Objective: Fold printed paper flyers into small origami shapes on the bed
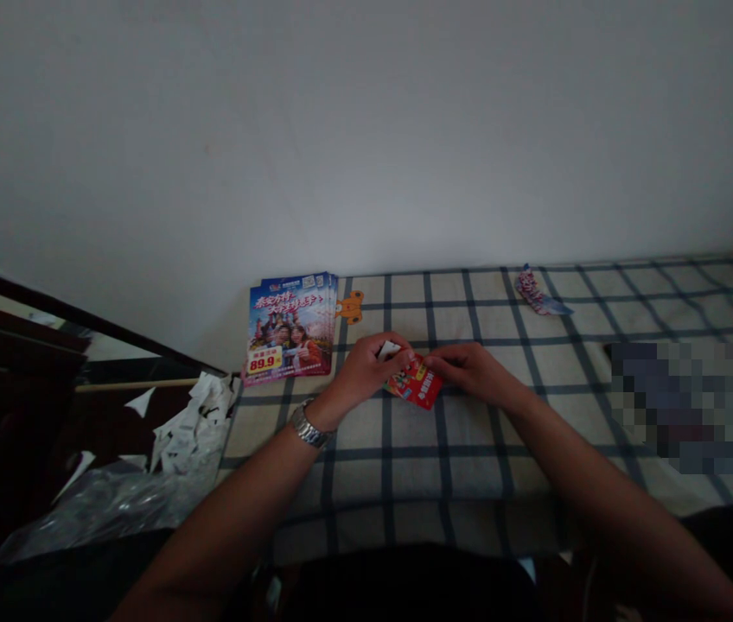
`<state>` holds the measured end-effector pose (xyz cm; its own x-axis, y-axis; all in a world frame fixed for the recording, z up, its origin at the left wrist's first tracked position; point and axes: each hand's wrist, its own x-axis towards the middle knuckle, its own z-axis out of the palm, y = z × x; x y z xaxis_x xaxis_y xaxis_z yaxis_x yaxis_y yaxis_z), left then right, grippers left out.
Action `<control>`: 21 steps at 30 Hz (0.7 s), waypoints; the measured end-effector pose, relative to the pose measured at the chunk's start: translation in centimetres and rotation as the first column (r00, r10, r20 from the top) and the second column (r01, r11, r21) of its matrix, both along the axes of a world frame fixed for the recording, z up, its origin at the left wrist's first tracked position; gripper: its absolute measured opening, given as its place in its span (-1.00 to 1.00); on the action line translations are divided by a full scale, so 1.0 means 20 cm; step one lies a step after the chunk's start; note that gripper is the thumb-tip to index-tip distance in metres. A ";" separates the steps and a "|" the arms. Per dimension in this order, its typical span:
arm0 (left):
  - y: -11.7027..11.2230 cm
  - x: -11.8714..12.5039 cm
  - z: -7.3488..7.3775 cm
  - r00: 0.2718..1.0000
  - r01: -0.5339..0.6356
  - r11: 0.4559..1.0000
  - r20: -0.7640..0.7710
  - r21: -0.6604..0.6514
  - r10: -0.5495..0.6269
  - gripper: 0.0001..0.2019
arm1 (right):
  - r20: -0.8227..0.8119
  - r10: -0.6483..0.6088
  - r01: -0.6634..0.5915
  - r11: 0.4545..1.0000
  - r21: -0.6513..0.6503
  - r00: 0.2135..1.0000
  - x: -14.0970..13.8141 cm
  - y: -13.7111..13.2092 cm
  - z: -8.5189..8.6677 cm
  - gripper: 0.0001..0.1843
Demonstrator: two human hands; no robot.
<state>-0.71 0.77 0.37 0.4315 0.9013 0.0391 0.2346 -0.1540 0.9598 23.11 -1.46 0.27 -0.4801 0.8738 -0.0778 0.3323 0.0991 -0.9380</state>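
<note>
Over the checked cloth, both hands meet at a small red printed paper piece [423,389] with yellow and white lettering. My left hand [374,367], with a metal watch [312,423] on its wrist, pinches the piece's left side between thumb and fingers. A white edge [388,350] shows by those fingers. The fingers of my right hand [470,370] are closed on the upper right edge of the same piece. Whether it is a folded leaflet or a packet, I cannot tell. Left of my hands lies a stack of colourful flyers [292,333].
A checked cloth [366,432] covers the table against the wall. An orange bear figure [349,307] is beside the flyers. At the back right lies a folded patterned paper piece [533,292]; a pixelated dark object [671,406] is further right. Torn paper [194,423] and clear plastic [120,505] lie left.
</note>
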 end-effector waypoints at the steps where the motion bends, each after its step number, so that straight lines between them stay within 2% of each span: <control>1: 0.00 0.00 0.00 1.000 0.002 1.000 -0.004 0.001 -0.002 -0.67 | 0.003 0.000 0.000 1.000 0.000 1.000 0.00 0.00 0.00 -0.50; 5: 0.00 0.00 0.00 1.000 0.014 1.000 -0.003 0.005 -0.014 -0.67 | 0.020 -0.013 0.013 1.000 0.012 1.000 0.01 0.01 -0.02 -0.49; 10: 0.01 0.00 0.00 1.000 0.026 0.999 0.010 0.018 -0.026 -0.69 | -0.039 0.008 -0.009 1.000 -0.021 0.999 0.01 0.01 -0.02 -0.50; 14: 0.01 0.00 0.01 0.999 -0.009 1.000 0.032 -0.009 0.010 -0.67 | -0.036 0.006 -0.006 1.000 0.011 0.999 0.01 0.01 0.00 -0.50; 21: 0.01 -0.01 0.01 0.998 -0.030 0.998 0.057 -0.055 0.033 -0.63 | -0.044 0.010 -0.011 1.000 -0.011 0.999 0.01 0.01 0.01 -0.52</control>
